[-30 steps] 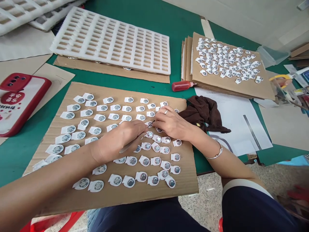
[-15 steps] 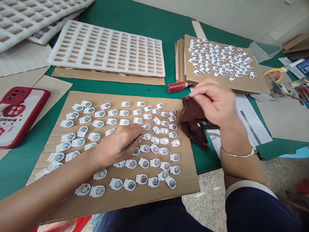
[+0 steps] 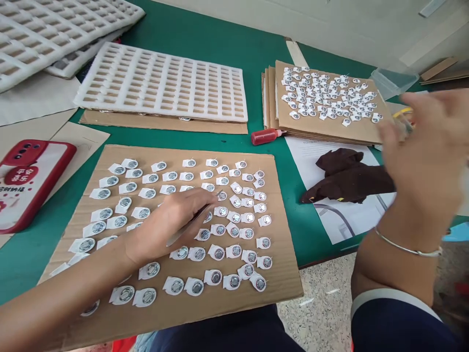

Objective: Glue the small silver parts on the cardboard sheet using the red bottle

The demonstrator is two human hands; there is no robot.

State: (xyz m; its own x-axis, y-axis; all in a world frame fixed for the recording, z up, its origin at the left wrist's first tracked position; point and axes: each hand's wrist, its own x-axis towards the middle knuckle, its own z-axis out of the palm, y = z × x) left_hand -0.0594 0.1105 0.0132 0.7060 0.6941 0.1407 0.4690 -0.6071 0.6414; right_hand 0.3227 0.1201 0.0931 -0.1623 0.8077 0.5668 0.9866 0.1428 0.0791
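My left hand [image 3: 179, 215] is closed on metal tweezers [image 3: 192, 220], their tip at one small round metal disc with a white tab [image 3: 222, 196]. Rows of similar discs lie on a brown cardboard sheet [image 3: 190, 320] beneath that hand. At the right, my right hand [image 3: 425, 146] is raised and smeared by motion, thumb and fingers apart. Nothing shows between them. A dark brown cloth [image 3: 351, 181] lies crumpled on a printed white paper [image 3: 337, 227], one end running behind my right hand.
A red squeeze bottle [image 3: 264, 137] lies behind the sheet. Stacked cardboard [image 3: 289, 122] with many discs stands at back right. White foam grids [image 3: 161, 83] stand at back left, a red-cased phone [image 3: 32, 181] at left. Yellow handles [image 3: 403, 111] show partly behind my right hand.
My right hand has moved right and let go of the brown cloth, which now lies farther right on the paper. My left hand stays at nearly the same spot with the tweezers.
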